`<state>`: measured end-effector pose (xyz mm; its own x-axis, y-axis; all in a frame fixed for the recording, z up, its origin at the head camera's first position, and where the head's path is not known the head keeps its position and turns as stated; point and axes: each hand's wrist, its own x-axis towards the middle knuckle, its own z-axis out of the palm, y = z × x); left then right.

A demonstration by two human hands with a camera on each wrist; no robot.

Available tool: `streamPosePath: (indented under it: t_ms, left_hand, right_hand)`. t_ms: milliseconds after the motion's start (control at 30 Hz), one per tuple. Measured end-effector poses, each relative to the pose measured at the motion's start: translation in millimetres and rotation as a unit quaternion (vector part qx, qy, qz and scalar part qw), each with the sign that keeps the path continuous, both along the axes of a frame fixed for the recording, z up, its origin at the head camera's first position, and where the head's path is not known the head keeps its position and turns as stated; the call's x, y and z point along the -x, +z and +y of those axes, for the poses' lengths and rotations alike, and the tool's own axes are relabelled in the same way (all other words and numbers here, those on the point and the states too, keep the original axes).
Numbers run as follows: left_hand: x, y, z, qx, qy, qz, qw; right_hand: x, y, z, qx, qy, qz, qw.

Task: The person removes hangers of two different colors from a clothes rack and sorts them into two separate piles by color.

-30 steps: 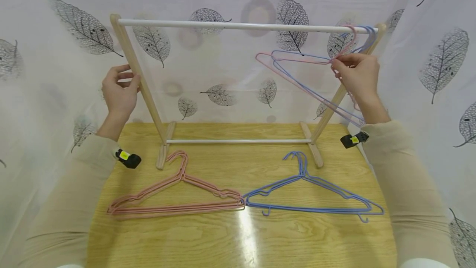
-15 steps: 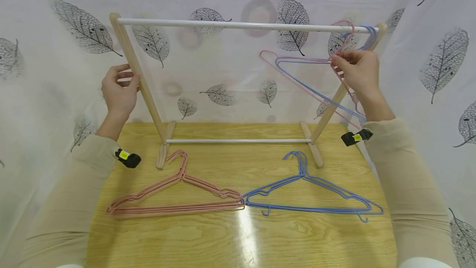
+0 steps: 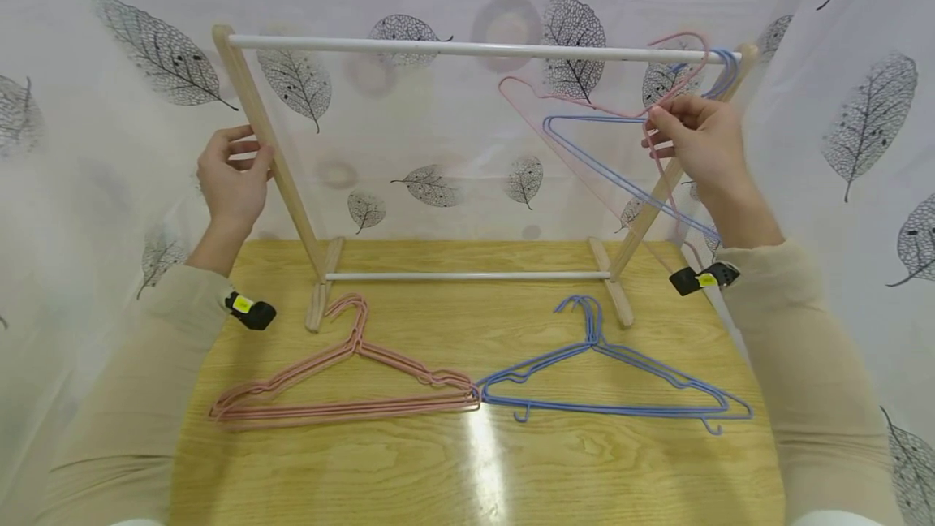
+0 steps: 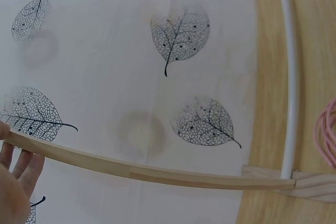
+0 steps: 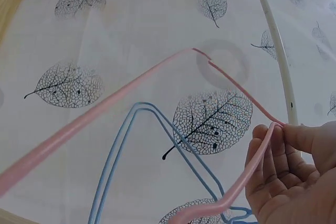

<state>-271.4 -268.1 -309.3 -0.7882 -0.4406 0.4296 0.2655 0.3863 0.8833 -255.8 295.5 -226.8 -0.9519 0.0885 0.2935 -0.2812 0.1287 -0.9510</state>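
My right hand point(image 3: 704, 140) pinches a pink clothes hanger point(image 5: 63, 135) at its neck, thumb against fingers. Its hook arches over the white top rail point(image 3: 438, 47) near the right end, with the hook's tip raised above the rail. The hanger's left corner tilts upward. Behind it, blue clothes hangers point(image 3: 726, 71) hang at the rail's far right, partly covered by that hand. On the other side, my left hand point(image 3: 234, 185) grips the left wooden post point(image 3: 281, 177) of the rack, with thumb and fingers on either side of it.
Stacked pink hangers point(image 3: 351, 408) lie on the wooden table point(image 3: 380, 473) at front left, touching stacked blue hangers point(image 3: 606, 410) at front right. A lower white bar point(image 3: 467, 277) joins the rack's feet. Leaf-patterned sheeting point(image 3: 453, 128) encloses the back and sides.
The pink hanger's hook has risen from hanging on the rail to above it, and its left corner has tilted up, apart from the blue hangers. My left hand stays on the post.
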Motion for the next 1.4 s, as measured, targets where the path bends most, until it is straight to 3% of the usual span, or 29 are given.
streamPosePath:
  t_ms: [300, 500, 933, 1400]
  left_hand:
    - [0.7, 0.4, 0.5, -0.004, 0.000, -0.003, 1.0000]
    - [1.4, 0.4, 2.2, -0.002, -0.004, 0.001, 1.0000]
    - [2.9, -0.7, 0.9, -0.013, -0.004, -0.006, 0.9999]
    - [3.4, -1.6, -1.6, -0.003, 0.002, 0.003, 1.0000]
  right_hand:
    - [-10.1, -19.4, -30.0, -0.007, 0.039, 0.009, 0.999]
    - [-13.2, -42.5, -53.2, -0.049, 0.067, 0.014, 0.996]
    - [-15.1, -102.5, -105.0, -0.056, 0.143, -0.052, 0.987]
    - [-23.5, -163.8, -166.1, -0.041, 0.233, -0.102, 0.966]
